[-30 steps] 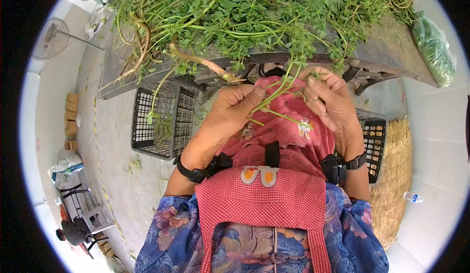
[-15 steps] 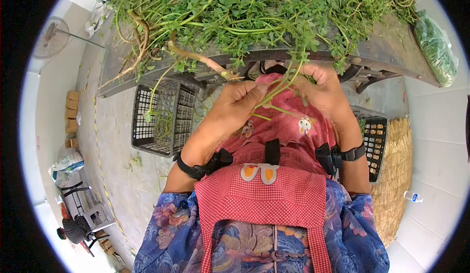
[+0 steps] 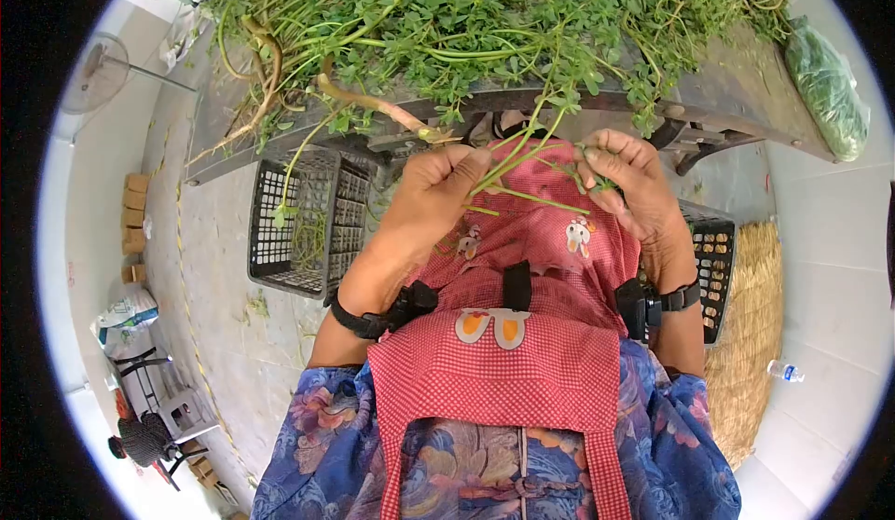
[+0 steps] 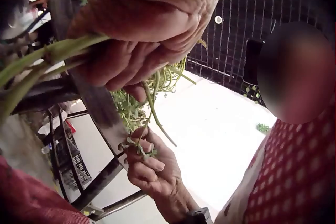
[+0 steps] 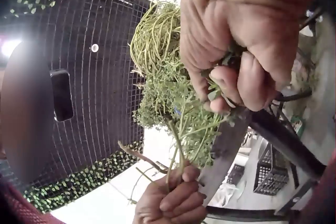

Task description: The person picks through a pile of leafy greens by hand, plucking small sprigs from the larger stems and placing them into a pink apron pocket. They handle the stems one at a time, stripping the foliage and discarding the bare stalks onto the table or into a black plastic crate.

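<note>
In the head view my left hand (image 3: 431, 201) pinches a small bunch of green stems (image 3: 518, 158) between thumb and fingers. The stems fan out toward the pile and over the red apron. My right hand (image 3: 636, 183), to the right of the bunch, holds a small leafy sprig (image 3: 604, 184) in its curled fingers. Bits of green leaf (image 5: 214, 90) poke out between those fingers in the right wrist view. A heap of leafy green plants (image 3: 485, 17) covers the table beyond both hands. One thick brown stalk (image 3: 382, 108) juts over the table edge near my left hand.
A black plastic crate (image 3: 326, 231) with cut stems stands on the floor at left; another crate (image 3: 713, 273) is at right beside a straw bundle (image 3: 750, 324). The dark table edge (image 3: 727, 133) runs in front, with a bag of greens (image 3: 825, 91) at its right end.
My right hand first came close to the bunch, then drew away to the right with the sprig. The left hand has shifted slightly left, still holding the stems.
</note>
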{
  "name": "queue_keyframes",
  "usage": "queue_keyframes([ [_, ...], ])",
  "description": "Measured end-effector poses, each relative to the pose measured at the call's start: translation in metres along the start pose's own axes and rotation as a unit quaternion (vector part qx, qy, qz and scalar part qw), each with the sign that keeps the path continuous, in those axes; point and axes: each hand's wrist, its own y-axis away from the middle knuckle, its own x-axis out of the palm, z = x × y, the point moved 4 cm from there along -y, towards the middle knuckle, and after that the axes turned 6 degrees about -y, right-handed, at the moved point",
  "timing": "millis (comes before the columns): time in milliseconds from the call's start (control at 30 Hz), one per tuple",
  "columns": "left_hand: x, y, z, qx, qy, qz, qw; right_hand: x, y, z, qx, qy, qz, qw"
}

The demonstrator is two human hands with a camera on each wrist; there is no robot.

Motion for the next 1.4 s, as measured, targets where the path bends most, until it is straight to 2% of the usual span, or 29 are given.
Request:
queue_keyframes([
  [100,0.0,-0.001,-0.002,0.0,0.0,0.028,1.0,0.013,0.005,0.007,0.024,0.109,-0.003,0.994],
  [133,0.001,-0.001,-0.001,-0.001,-0.001,0.028,1.0,0.017,0.005,0.008,0.025,0.108,-0.003,0.994],
  [200,0.002,-0.002,0.0,0.0,0.014,0.03,0.999,0.024,0.005,0.011,0.005,0.238,0.012,0.971],
  [233,0.002,-0.002,0.001,0.0,0.013,0.03,0.999,0.026,0.005,0.009,0.005,0.238,0.012,0.971],
  [300,0.002,-0.002,0.002,0.013,-0.019,0.021,1.0,0.033,0.006,0.011,-0.089,0.316,0.036,0.944],
  [333,0.001,-0.002,0.003,0.014,-0.02,0.02,0.999,0.032,0.005,0.01,-0.09,0.316,0.036,0.944],
  [400,0.002,-0.002,0.002,0.041,-0.02,0.017,0.999,0.031,0.005,0.009,-0.148,0.4,0.053,0.903],
  [433,0.003,-0.001,0.001,0.041,-0.02,0.017,0.999,0.028,0.004,0.007,-0.149,0.4,0.052,0.903],
  [500,0.005,0.002,-0.006,0.074,-0.076,-0.004,0.994,0.012,0.001,0.003,-0.124,0.491,-0.088,0.858],
  [533,0.007,0.002,-0.002,0.074,-0.076,-0.003,0.994,0.01,0.0,-0.003,-0.124,0.491,-0.089,0.857],
  [600,0.011,-0.001,0.003,0.131,-0.089,0.002,0.987,0.006,0.001,-0.001,-0.24,0.459,-0.197,0.832],
  [633,0.009,0.0,0.002,0.131,-0.088,0.001,0.987,0.002,0.002,0.008,-0.24,0.46,-0.197,0.832],
  [667,0.004,0.003,0.001,0.132,-0.126,-0.013,0.983,-0.015,0.004,0.018,-0.175,0.237,-0.236,0.926],
  [700,-0.001,0.004,-0.001,0.134,-0.164,-0.03,0.977,-0.022,0.004,0.022,-0.1,0.001,-0.258,0.961],
  [733,-0.002,0.006,-0.003,0.134,-0.164,-0.033,0.977,-0.019,0.004,0.028,-0.099,0.002,-0.256,0.962],
  [800,-0.001,0.007,-0.003,0.072,-0.136,-0.024,0.988,-0.002,0.008,0.032,-0.081,-0.157,-0.097,0.979],
  [833,-0.001,0.006,-0.002,0.073,-0.136,-0.022,0.988,0.004,0.01,0.029,-0.067,-0.102,-0.15,0.981],
  [867,0.0,0.006,0.0,0.088,-0.152,-0.024,0.984,0.013,0.011,0.025,-0.068,-0.101,-0.151,0.981],
  [933,0.0,0.006,0.002,0.1,-0.167,-0.03,0.98,0.031,0.01,0.021,-0.085,0.049,-0.099,0.99],
  [1000,0.0,0.007,-0.001,0.144,-0.168,-0.038,0.974,0.032,0.005,0.013,-0.081,0.066,-0.06,0.993],
  [1067,0.003,0.007,0.0,0.146,-0.153,-0.035,0.977,0.044,0.004,0.014,-0.167,0.307,-0.116,0.93],
  [1133,0.007,0.009,-0.002,0.146,-0.137,-0.03,0.979,0.046,0.003,0.012,-0.2,0.325,-0.106,0.918],
  [1200,0.01,0.012,-0.005,0.089,-0.125,0.002,0.988,0.038,-0.001,0.006,-0.24,0.367,-0.077,0.895],
  [1233,0.011,0.012,-0.004,0.088,-0.124,0.001,0.988,0.035,-0.002,0.007,-0.239,0.368,-0.077,0.895],
  [1267,0.011,0.013,-0.005,0.118,-0.137,-0.009,0.983,0.025,-0.003,0.008,-0.215,0.234,-0.145,0.937],
  [1300,0.011,0.013,-0.005,0.148,-0.15,-0.02,0.977,0.014,-0.002,0.006,-0.185,0.094,-0.21,0.955],
  [1333,0.011,0.013,-0.004,0.148,-0.15,-0.021,0.977,0.008,0.001,0.011,-0.185,0.094,-0.209,0.956],
  [1367,0.01,0.012,-0.004,0.172,-0.173,-0.032,0.969,0.005,0.002,0.013,-0.142,-0.048,-0.128,0.98],
  [1400,0.01,0.012,-0.005,0.195,-0.196,-0.041,0.96,0.007,0.003,0.012,-0.095,-0.189,-0.044,0.976],
])
